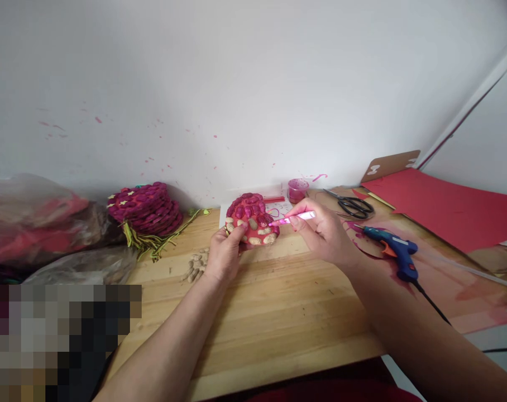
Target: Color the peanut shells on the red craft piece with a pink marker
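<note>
A red piece covered with peanuts (247, 211) is tilted up above the table, its lower edge pinched by my left hand (226, 251). Its upper peanuts are coated magenta, while several lower ones keep their bare tan shells. My right hand (324, 231) grips a white-handled paintbrush (301, 216) between thumb and fingers. The pink brush tip meets the right side of the piece, among the peanuts. Behind it stands a clear cup of magenta paint (297, 192). Loose unpainted peanuts (195, 267) lie left of my left hand.
A stack of painted peanut pieces (147, 211) with yellow-green cords stands at the left, near plastic bags (39, 218). Black scissors (356, 206), a blue glue gun (398, 254) with its cable and red sheets (450, 204) lie right. A paint-spattered wall (237, 100) rises behind.
</note>
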A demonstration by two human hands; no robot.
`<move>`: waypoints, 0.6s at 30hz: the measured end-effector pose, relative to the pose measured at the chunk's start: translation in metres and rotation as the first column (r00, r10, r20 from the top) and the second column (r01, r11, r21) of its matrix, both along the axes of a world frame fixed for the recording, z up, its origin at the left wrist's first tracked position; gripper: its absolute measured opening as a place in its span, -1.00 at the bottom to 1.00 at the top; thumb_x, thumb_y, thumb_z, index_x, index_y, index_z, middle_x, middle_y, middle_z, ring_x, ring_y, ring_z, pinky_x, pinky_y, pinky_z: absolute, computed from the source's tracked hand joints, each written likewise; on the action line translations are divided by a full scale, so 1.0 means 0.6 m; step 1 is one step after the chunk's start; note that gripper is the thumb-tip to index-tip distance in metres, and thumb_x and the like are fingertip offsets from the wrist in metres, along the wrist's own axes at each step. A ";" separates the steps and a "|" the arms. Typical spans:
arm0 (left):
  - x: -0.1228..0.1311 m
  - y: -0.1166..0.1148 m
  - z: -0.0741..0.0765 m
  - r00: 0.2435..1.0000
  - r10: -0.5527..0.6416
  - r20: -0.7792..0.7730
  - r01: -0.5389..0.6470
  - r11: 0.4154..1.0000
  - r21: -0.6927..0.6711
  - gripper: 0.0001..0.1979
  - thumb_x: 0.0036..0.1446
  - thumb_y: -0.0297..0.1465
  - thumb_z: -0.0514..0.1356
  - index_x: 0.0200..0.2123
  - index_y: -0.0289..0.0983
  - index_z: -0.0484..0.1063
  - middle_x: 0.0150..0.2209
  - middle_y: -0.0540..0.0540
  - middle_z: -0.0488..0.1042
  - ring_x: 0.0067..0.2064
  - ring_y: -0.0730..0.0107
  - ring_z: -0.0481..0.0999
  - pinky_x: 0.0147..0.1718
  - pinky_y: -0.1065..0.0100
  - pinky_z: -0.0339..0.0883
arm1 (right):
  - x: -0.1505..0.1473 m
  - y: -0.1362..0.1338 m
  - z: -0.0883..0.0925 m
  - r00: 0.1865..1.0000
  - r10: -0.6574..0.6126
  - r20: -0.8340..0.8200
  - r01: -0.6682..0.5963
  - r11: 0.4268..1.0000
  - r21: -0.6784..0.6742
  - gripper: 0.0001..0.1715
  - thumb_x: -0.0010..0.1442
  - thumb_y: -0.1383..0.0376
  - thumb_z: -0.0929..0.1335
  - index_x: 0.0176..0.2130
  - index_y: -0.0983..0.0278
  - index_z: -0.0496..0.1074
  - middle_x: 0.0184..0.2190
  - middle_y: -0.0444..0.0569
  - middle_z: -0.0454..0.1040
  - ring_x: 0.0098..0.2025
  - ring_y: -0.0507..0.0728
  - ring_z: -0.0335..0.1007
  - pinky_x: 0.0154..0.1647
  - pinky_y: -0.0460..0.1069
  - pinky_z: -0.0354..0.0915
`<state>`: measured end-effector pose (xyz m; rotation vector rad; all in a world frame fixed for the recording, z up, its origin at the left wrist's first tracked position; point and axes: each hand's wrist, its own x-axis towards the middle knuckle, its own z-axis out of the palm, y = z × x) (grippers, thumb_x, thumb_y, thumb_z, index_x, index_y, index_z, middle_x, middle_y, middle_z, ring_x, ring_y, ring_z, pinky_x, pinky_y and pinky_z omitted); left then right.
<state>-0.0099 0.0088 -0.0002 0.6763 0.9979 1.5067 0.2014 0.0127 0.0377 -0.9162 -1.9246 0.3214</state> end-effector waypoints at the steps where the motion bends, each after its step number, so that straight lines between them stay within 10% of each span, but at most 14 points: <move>1: 0.000 0.000 0.000 1.000 0.000 0.000 0.000 1.000 -0.005 -0.60 -0.31 -0.27 0.58 -0.42 -0.33 0.56 -0.52 -0.02 0.59 -0.59 0.49 0.49 -0.61 0.49 0.38 | 0.000 0.000 0.000 1.000 0.004 -0.026 -0.005 0.999 -0.034 -0.89 0.38 0.24 0.34 -0.21 0.20 0.45 -0.34 -0.05 0.55 -0.24 0.15 0.47 -0.24 0.06 0.30; 13: -0.003 0.002 -0.001 0.996 0.058 0.068 -0.060 0.998 0.024 -0.59 -0.26 -0.29 0.58 -0.33 -0.32 0.59 -0.39 -0.06 0.66 -0.48 0.43 0.58 -0.52 0.47 0.47 | -0.002 0.018 -0.013 0.914 0.017 -0.406 -0.051 0.996 -0.074 -0.82 0.40 0.16 0.35 -0.12 0.20 0.49 -0.35 -0.12 0.52 -0.30 0.07 0.47 -0.23 0.00 0.36; 18: -0.006 0.005 -0.001 0.984 0.096 0.152 -0.107 0.992 0.068 -0.55 -0.25 -0.26 0.61 -0.31 -0.29 0.56 -0.40 0.01 0.64 -0.45 0.49 0.59 -0.44 0.48 0.52 | -0.011 0.026 -0.021 0.951 -0.097 -0.292 0.034 0.976 -0.215 -0.80 0.28 0.20 0.39 -0.18 0.21 0.59 -0.19 -0.01 0.65 -0.16 0.15 0.54 -0.13 0.06 0.42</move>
